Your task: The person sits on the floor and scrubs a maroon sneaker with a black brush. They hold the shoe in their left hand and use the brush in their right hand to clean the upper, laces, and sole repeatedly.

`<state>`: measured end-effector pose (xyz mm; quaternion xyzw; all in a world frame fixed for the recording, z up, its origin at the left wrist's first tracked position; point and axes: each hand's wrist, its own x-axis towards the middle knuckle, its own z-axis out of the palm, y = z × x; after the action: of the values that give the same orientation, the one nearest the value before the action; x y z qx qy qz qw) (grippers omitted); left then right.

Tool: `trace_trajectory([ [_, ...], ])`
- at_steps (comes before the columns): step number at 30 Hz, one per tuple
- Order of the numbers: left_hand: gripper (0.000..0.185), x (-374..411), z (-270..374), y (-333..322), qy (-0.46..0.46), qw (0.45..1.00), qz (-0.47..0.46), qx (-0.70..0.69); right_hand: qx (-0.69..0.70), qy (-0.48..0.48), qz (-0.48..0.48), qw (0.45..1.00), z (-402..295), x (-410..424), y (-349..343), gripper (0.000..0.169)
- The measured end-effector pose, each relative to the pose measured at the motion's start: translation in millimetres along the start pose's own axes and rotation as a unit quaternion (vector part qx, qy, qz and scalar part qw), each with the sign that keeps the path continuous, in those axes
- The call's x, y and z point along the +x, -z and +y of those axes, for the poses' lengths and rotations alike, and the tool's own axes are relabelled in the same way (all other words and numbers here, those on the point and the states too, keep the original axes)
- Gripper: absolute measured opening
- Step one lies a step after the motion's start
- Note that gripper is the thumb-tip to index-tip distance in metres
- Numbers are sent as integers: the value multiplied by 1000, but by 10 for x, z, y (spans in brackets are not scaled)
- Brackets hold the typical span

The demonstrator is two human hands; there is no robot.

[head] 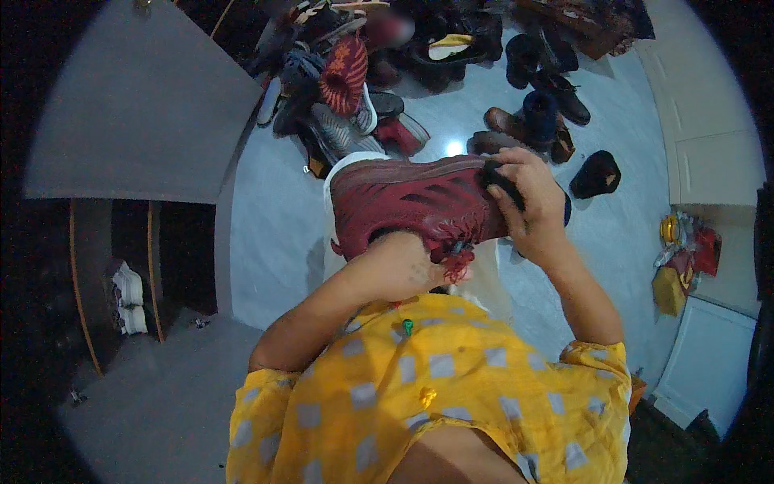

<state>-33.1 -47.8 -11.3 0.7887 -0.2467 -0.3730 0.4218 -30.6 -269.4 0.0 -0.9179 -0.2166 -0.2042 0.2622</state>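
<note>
A maroon sports shoe (411, 199) with red laces is held sideways above my lap, its sole edge away from me and its toe to the right. My left hand (402, 266) grips it at the ankle opening, the fingers partly hidden by the shoe and the laces. My right hand (535, 202) is at the toe, closed around a black object (507, 184) that presses against the shoe's upper. Most of that object is covered by my fingers, so I cannot tell whether it is a cloth or a brush.
A heap of mixed shoes (347, 130) lies on the pale floor (278, 242) ahead, with more dark shoes (559, 100) to the right. One black shoe (595, 174) stands apart. Left is a grey cabinet (139, 109) with open compartments; bags (674, 284) are beside the right-hand cupboards (704, 139).
</note>
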Motion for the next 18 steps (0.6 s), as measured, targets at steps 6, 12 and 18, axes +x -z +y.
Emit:
trace_trajectory([
  [6,38,67,36,-9,-102,940,63,-320,20,-9,58,998,12,137,-161,22],
  [12,32,-138,177,-48,-144,912,201,-326,8,77,77,994,-130,530,-68,22],
  [18,23,-70,-13,-63,-51,891,284,-351,53,69,89,992,-172,650,-506,24],
])
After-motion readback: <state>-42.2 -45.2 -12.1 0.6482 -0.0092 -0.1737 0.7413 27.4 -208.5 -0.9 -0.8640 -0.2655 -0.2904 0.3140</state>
